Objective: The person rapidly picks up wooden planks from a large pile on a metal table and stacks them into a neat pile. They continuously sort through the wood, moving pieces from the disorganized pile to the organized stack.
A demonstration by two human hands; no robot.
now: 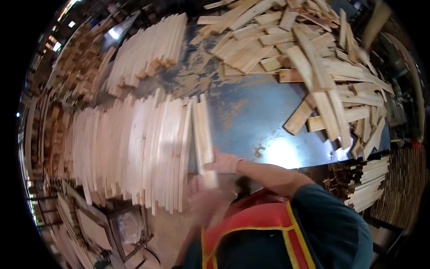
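Note:
A narrow wooden board (204, 130) stretches away from me at the right end of a row of wooden strips (134, 148). My right hand (226, 162), in a pale pinkish glove, is closed on the board's right edge towards its near end. Beside that near end, on the left, is my left hand (204, 199). Motion smears it, so its fingers and any contact with the board cannot be made out. The strips lie side by side, their near ends uneven and jutting past the table edge.
A dark metal table (255, 107) with sawdust patches spreads ahead. A loose heap of boards (277, 45) covers its far right. Another row of strips (148, 49) lies far left. Stacked wood (367, 181) stands below at right, and a wooden frame (107, 219) at lower left.

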